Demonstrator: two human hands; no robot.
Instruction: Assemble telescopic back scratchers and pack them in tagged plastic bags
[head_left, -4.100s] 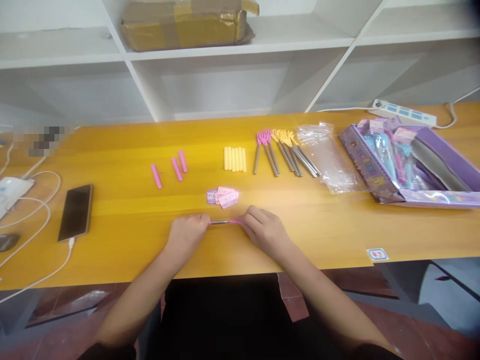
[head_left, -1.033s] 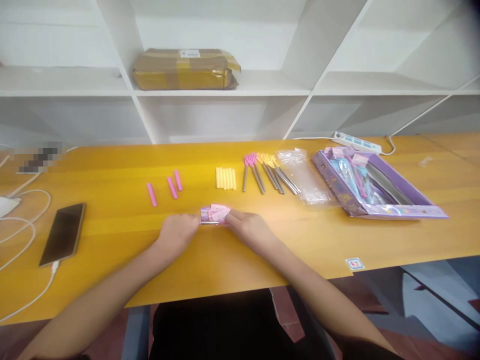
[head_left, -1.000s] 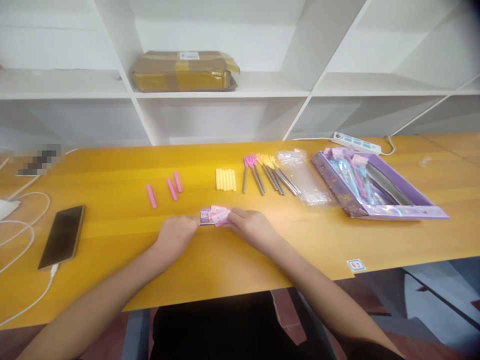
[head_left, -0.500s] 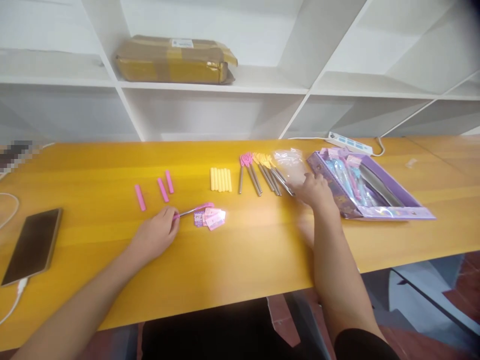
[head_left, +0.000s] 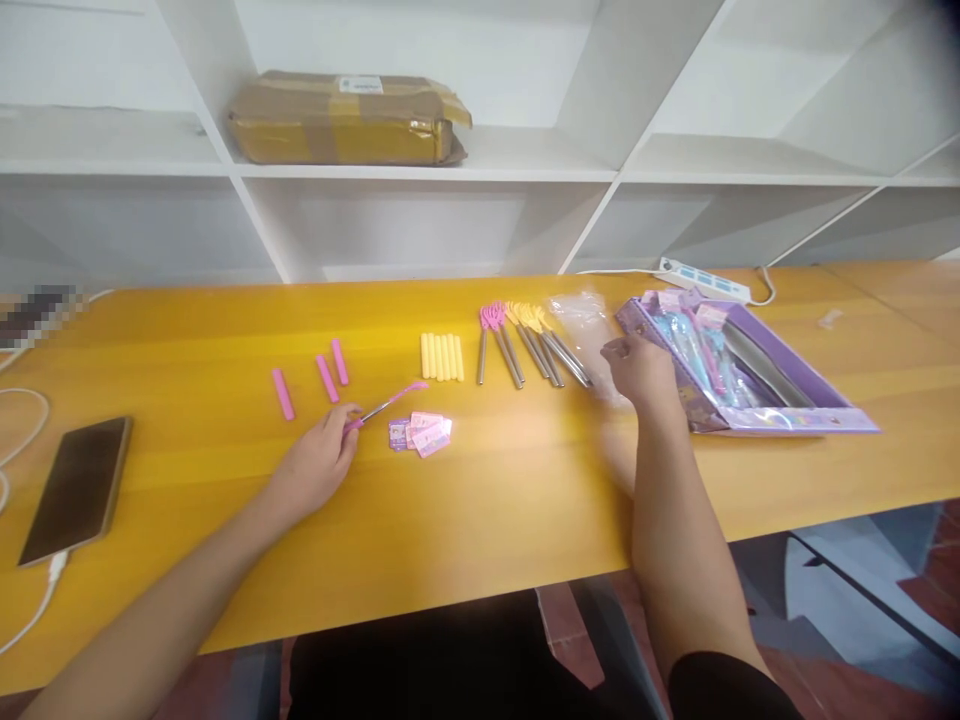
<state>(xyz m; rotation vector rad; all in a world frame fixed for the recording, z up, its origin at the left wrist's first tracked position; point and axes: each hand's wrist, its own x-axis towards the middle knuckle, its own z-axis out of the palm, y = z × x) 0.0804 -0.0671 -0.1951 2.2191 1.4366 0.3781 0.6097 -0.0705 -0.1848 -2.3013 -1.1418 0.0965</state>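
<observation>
Fingers of the left hand (head_left: pixel 315 462): closed round the pink handle of one slim pink-tipped rod (head_left: pixel 386 402), metal shaft bare, tip pointing away to the right, above and left of the labels. Fingers of the right hand (head_left: pixel 643 372): bunched at the clear plastic bags (head_left: pixel 585 325); whether they grip one, cannot tell. Labels (head_left: pixel 420 434), pink and purple: one overlapping group, tabletop (head_left: pixel 480 520). Pink tubes (head_left: pixel 326 378): three, left. Yellow tubes (head_left: pixel 442 357): one row, centre. Purple box (head_left: pixel 814 375): right, holding packaged items.
</observation>
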